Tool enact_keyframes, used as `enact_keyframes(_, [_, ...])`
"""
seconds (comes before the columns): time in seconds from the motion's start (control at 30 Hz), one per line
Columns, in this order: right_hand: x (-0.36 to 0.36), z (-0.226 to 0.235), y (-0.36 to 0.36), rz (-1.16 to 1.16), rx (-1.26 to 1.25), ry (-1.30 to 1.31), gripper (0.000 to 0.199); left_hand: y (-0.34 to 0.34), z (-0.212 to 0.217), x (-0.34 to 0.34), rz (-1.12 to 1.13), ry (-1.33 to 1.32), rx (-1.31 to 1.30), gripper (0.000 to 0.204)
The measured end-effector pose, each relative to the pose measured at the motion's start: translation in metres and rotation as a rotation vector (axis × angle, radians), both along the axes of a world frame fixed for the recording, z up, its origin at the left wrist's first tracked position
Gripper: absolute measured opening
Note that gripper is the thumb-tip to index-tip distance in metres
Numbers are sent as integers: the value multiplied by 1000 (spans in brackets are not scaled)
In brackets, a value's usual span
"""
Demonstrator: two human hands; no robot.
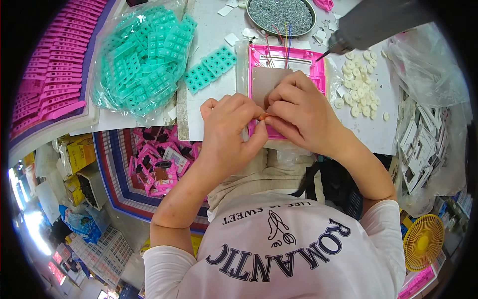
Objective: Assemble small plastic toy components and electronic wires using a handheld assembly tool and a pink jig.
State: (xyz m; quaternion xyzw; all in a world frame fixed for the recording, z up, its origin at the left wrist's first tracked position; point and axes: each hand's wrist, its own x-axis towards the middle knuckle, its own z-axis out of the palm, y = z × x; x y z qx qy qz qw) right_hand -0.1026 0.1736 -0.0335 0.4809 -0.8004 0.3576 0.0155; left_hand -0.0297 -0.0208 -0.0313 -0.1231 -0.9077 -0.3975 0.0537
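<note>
My left hand (229, 127) and my right hand (308, 114) meet over the near part of a pink plastic casing (320, 74). Both are closed, thumb against finger, pinching a small orange piece (264, 116) between them. Fingers cover most of that piece, so its exact kind is hidden. Inside the casing lies a brownish-grey circuit board (264, 82), partly under my right fingers. Thin coloured wires (288, 42) rise from the board's far end. The casing lies flat on the white worktable (383, 132), its near edge partly hidden by my hands.
Teal keypads (144, 60) fill a clear bag at left; two more keypads (211, 69) lie beside the casing. A round tray of screws (281, 17) stands behind. An electric screwdriver (358, 35) hangs over the far right corner. White discs (361, 84) are scattered right.
</note>
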Motion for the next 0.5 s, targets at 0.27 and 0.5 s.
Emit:
enact_keyframes(0.27, [-1, 1, 4, -9, -51, -87, 12, 0, -13, 0, 70, 94, 0, 17])
enact_keyframes(0.5, [-2, 3, 4, -24, -50, -112, 12, -2, -3, 1, 51, 33, 12, 11])
